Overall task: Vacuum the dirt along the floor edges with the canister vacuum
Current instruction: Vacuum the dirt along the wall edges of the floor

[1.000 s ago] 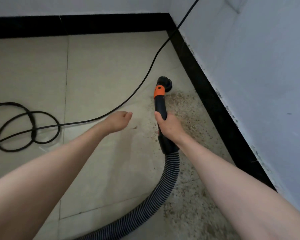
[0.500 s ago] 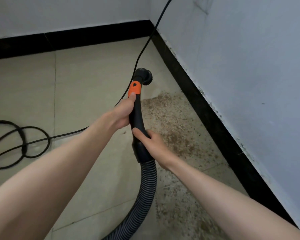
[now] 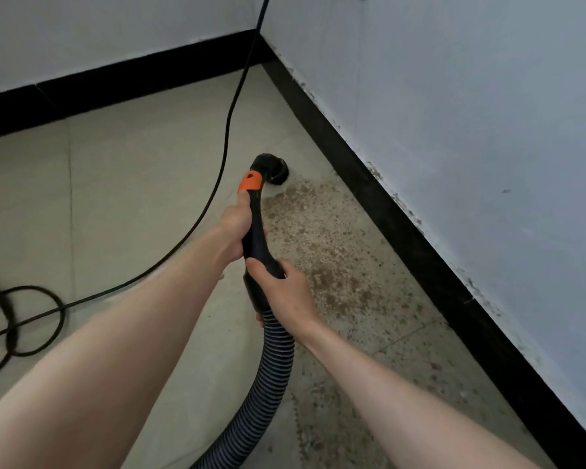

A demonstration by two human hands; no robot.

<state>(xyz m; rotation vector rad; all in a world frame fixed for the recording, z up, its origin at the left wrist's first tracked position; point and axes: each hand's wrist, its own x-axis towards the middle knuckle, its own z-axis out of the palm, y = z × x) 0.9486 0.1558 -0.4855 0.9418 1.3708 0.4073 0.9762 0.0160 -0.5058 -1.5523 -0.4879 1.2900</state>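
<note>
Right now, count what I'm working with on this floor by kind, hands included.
Hands: 2, left hand and right hand, both gripping the wand
Vacuum wand: 1
Ribbed hose: 1
Black power cord: 1
Dirt patch: 1
Total: 6

Two bare forearms reach forward from the bottom of the view, both hands gripping the black vacuum handle [image 3: 256,231]. The left hand [image 3: 234,228] wraps the handle's upper part, its thumb lying along the top toward the orange collar [image 3: 250,182]. The right hand [image 3: 281,289] holds the handle's lower end, fingers curled around it just above where the ribbed hose joins. The left arm comes in from the lower left, the right arm from the lower right.
</note>
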